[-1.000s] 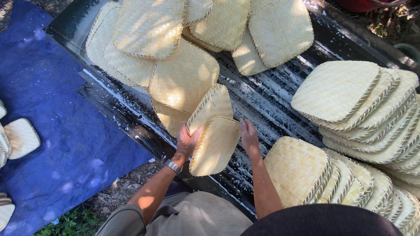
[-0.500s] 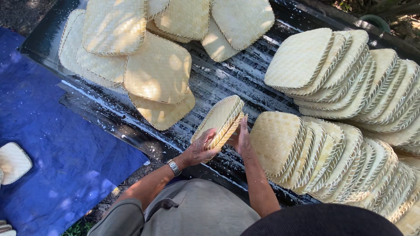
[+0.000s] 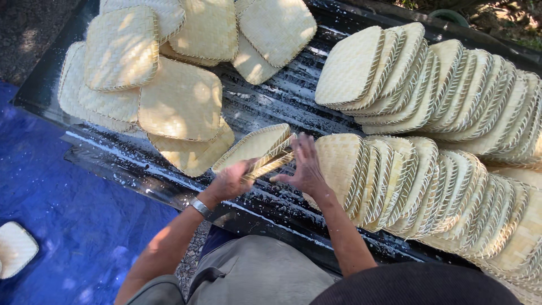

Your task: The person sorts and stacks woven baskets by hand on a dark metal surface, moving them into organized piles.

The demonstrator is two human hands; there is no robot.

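Note:
My left hand [image 3: 228,181] grips the near edge of two or three square woven bamboo trays [image 3: 255,148] held together and tilted almost flat above a black corrugated sheet [image 3: 265,107]. My right hand [image 3: 305,168] rests with spread fingers against their right edge, just left of a leaning row of the same trays [image 3: 395,181]. A metal watch sits on my left wrist.
A second overlapping row of trays [image 3: 429,85] lies at the upper right. Loose trays [image 3: 180,107] are spread flat at the upper left. A blue tarp [image 3: 68,209] covers the ground at left, with one tray [image 3: 14,248] on it.
The held trays have moved right and tipped from upright to nearly flat, close to the leaning row. The view has shifted right.

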